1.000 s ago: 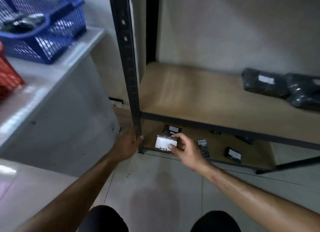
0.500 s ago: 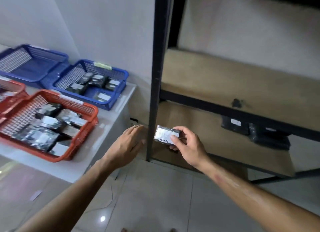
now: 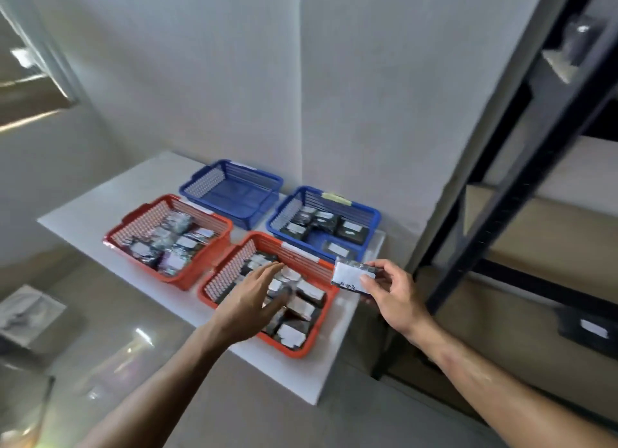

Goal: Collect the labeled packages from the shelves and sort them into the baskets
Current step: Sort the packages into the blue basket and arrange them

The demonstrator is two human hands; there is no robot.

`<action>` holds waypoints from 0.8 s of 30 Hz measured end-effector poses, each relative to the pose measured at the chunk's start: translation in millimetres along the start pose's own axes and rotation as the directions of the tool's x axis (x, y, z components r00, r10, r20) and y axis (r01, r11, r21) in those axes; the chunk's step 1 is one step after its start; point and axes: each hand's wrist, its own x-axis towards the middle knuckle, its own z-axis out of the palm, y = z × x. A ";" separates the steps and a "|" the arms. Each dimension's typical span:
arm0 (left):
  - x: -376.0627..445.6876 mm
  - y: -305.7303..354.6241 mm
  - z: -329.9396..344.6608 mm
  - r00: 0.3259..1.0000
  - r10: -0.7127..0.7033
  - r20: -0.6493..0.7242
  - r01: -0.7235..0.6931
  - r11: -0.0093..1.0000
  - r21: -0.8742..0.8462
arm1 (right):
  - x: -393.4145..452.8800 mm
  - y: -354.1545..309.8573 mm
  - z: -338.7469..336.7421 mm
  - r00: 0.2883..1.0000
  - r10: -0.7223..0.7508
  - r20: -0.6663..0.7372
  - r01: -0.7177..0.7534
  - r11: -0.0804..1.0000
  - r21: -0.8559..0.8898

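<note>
**Labeled package held beside four baskets on a white table**

A person stands before a white table [image 3: 110,200] set into the corner of a room with pale walls [image 3: 207,79] and a glossy beige floor [image 3: 261,411]. Four plastic baskets sit on the table in two rows. At the 11 o'clock corner is an empty blue basket [image 3: 230,193]; at 1 o'clock a second blue basket [image 3: 369,213] holds several dark packages. At 9 o'clock a red basket [image 3: 133,220] is full of packages, and the near red basket [image 3: 326,305], in the middle, is also full.

The left hand [image 3: 249,300] hovers over the near red basket, its fingers straight and relaxed, holding nothing. The right hand [image 3: 391,292] pinches a small labeled package [image 3: 351,274] between thumb and fingers, just past that basket's right rim, at 3 o'clock of it.

At 3 o'clock of the table stands a dark metal shelf frame [image 3: 521,193] with wooden boards; a dark package [image 3: 588,329] lies on a lower board.
</note>
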 end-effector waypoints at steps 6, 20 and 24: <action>-14.9 -100.2 -85.0 0.999 -0.039 -0.022 0.040 0.998 0.052 | 29.3 -48.7 118.2 0.999 -0.027 0.036 0.028 0.999 -0.024; 66.8 -266.7 -161.6 0.975 -0.213 0.057 0.218 0.970 -0.111 | 184.3 -40.5 297.1 0.999 -0.017 0.041 0.021 0.993 -0.113; 114.3 -332.5 -177.7 0.962 -0.253 0.099 0.266 0.954 -0.142 | 248.0 -23.1 341.6 0.999 0.025 0.037 -0.019 0.989 -0.149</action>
